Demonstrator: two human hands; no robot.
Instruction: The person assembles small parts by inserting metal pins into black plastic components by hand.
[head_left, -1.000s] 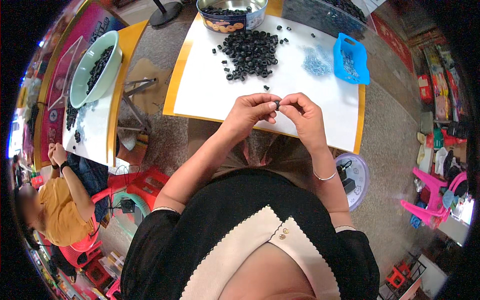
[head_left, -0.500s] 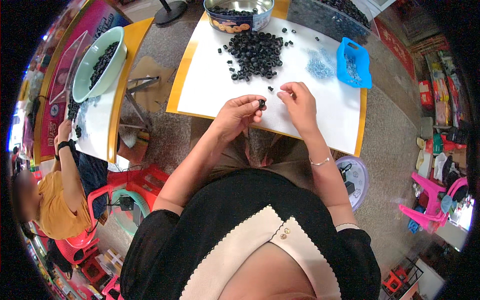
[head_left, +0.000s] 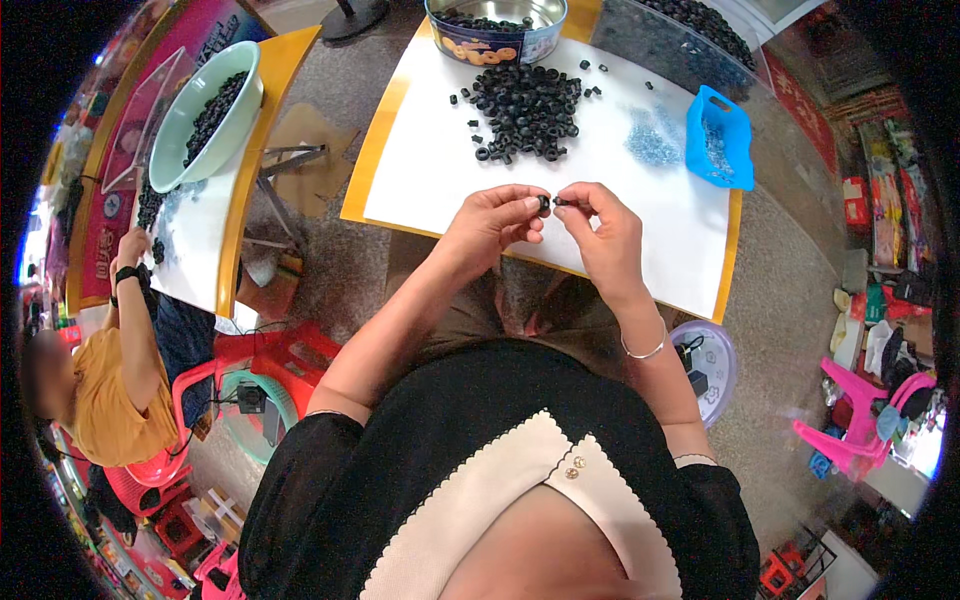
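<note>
Just above the near edge of the white-topped table (head_left: 440, 190), my two hands almost meet. Between the thumb and fingers of my left hand (head_left: 492, 222) is a small round black plastic part (head_left: 544, 204), its opening facing my right hand. My right hand (head_left: 608, 240) pinches a smaller black plastic piece (head_left: 559, 201) close beside it; its exact shape is mostly covered by the fingertips. Beyond the hands lies a heap of black plastic parts (head_left: 525, 115), many of them ring-shaped. Tiny clear bluish pieces (head_left: 653, 146) are spread to its right.
A blue plastic basket (head_left: 745, 165) with clear pieces stands at the table's right edge. Behind the heap are a round tin (head_left: 480, 48) and a clear bin (head_left: 650, 50), both holding black parts. Leftward, a person (head_left: 120, 400) works at another table with a green basin (head_left: 240, 120).
My right hand has closed on the small black piece that lay loose on the table and brought it beside the round part in my left hand. The view has shifted slightly.
</note>
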